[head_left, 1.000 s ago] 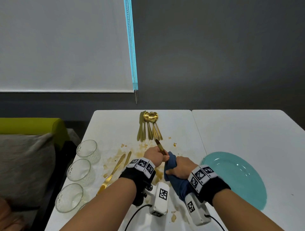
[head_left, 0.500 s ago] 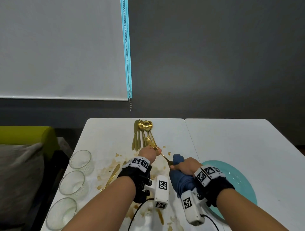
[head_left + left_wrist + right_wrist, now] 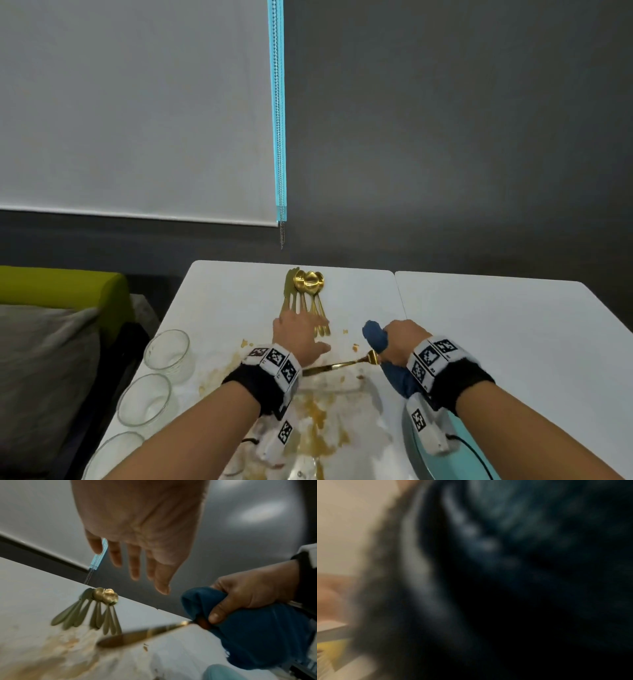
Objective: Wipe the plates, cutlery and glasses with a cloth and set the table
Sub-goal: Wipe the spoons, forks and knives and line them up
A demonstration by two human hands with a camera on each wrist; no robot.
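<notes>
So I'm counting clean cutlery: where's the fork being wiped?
Head view, centre: the fork sticks out leftward from the blue cloth gripped by the right hand, just below the left hand.

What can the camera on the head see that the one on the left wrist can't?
Only the head view shows the three glasses in a row, the green seat and both forearms. Only the left wrist view shows the open left hand from below and the right hand's fingers curled around the blue cloth. Both show the gold cutlery pile, the gold fork in the cloth, and the stained table.

Blue cloth (image 3: 522, 547) blurs the right wrist view; fork (image 3: 337, 366) tines hidden.
</notes>
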